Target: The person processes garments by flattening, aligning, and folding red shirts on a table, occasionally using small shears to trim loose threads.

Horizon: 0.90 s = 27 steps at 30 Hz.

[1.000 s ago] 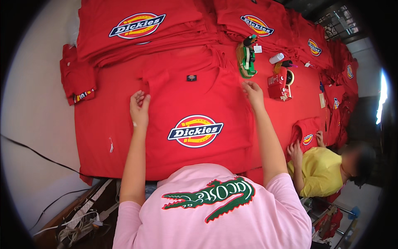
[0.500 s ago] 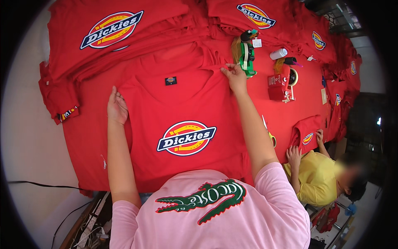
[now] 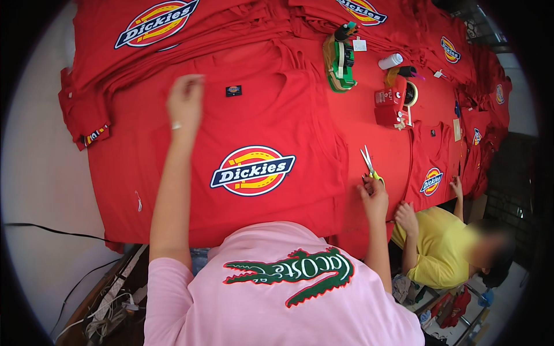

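A red sleeveless shirt (image 3: 259, 127) lies spread before me, neckline at the far side, with a black neck label (image 3: 233, 90) and a yellow, white and navy oval print on its front. Above the shirt's left shoulder is my left hand (image 3: 186, 104), fingers bent and smeared by motion; whether it holds anything is unclear. To the right of the shirt, my right hand (image 3: 376, 199) has its fingers closed at the yellow-green handles of a pair of scissors (image 3: 367, 160). The blades point away from me; the fingers partly cover the handles.
Stacks of red shirts (image 3: 231, 29) line the far side. Right of centre stand a green tape dispenser (image 3: 346, 72), a red tape dispenser (image 3: 389, 98) and a white cylinder (image 3: 390, 61). At right, a co-worker in yellow (image 3: 433, 248) handles another red shirt (image 3: 427, 155). Cables (image 3: 109, 323) hang lower left.
Both hands have left the shirt's shoulder edges. My right hand came back toward me to the scissors; my left moved inward over the shirt. The co-worker's shirt now lies unfolded.
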Each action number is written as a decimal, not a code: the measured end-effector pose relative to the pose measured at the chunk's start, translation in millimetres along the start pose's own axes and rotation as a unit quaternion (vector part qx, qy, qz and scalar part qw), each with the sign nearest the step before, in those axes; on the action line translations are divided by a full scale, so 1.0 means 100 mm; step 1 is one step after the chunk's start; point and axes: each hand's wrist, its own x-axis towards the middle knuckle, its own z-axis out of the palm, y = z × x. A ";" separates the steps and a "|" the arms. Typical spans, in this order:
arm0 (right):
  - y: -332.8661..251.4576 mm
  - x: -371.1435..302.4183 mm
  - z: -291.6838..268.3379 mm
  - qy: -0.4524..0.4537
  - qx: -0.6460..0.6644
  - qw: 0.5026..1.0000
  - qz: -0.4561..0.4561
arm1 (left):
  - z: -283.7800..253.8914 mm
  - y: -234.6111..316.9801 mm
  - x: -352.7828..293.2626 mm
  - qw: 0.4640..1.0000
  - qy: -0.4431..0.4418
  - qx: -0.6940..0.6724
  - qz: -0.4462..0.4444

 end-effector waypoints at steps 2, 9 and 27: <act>-0.08 -0.21 0.09 0.044 -0.043 0.998 -0.029 | 0.52 0.44 -0.16 0.981 -0.179 -0.040 -0.056; -0.18 -0.04 0.22 0.130 -0.096 0.975 -0.150 | 1.51 0.55 -0.48 0.879 -0.221 -0.303 -0.293; -0.28 0.20 0.30 0.210 -0.197 0.927 -0.242 | -0.11 1.05 -2.40 0.861 -0.239 -0.378 -0.244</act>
